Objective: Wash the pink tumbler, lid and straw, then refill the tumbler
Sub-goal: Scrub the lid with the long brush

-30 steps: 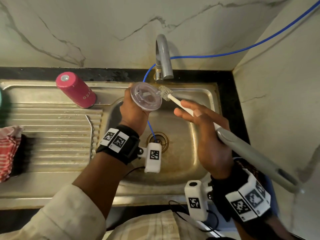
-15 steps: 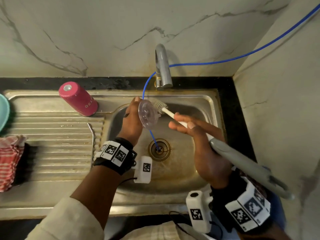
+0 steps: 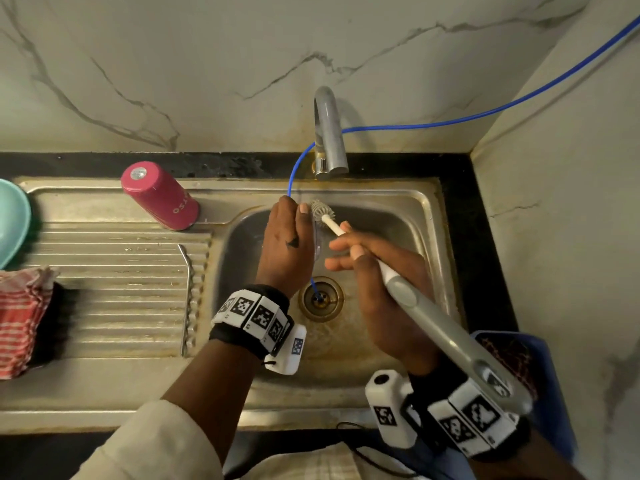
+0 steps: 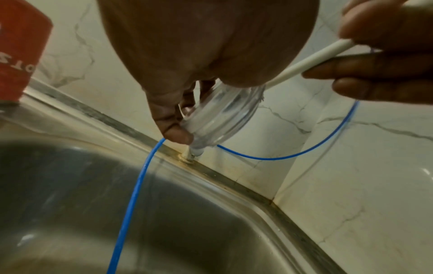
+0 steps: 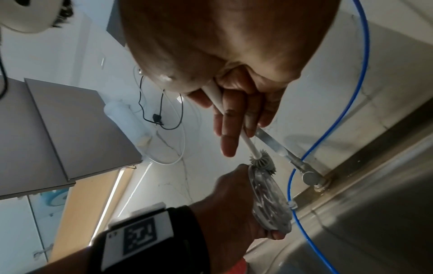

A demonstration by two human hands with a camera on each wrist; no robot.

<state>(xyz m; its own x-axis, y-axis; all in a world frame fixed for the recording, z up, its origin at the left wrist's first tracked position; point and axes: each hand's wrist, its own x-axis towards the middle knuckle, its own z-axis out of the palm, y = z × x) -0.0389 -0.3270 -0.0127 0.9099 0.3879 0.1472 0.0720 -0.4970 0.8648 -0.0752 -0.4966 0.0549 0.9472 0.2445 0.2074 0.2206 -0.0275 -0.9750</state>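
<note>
- The clear lid [image 5: 269, 198] is held on edge over the back part of the sink basin [image 3: 398, 237], just in front of the tap [image 3: 327, 133]; in the head view it shows only as a thin clear rim [image 3: 318, 242] past the left hand.
- The left hand [image 3: 285, 247] grips the lid by its rim, thumb up at 12 o'clock and fingertips [image 4: 178, 136] curled under the far edge; the back of the hand faces up.
- The bottle brush [image 3: 408, 299] has its grey bristle head [image 5: 262, 162] touching the lid's upper edge; its white stem slants back toward 4 o'clock into a long grey handle.
- The right hand [image 3: 377, 271] pinches the white stem, with the other fingers [image 5: 230, 137] stretched along it, at 3 o'clock of the lid.
- The pink tumbler [image 3: 161, 195] stands upside down on the drainboard [image 3: 104, 306] at 9 o'clock of the lid, well apart.
- The metal straw [image 3: 188, 296] lies along the drainboard's inner edge, near 8 o'clock.
- A blue tube [image 3: 450, 121] passes behind the left hand and runs down to the drain [image 3: 320, 297].
- Open basin floor lies at 5 to 6 o'clock below both hands.
</note>
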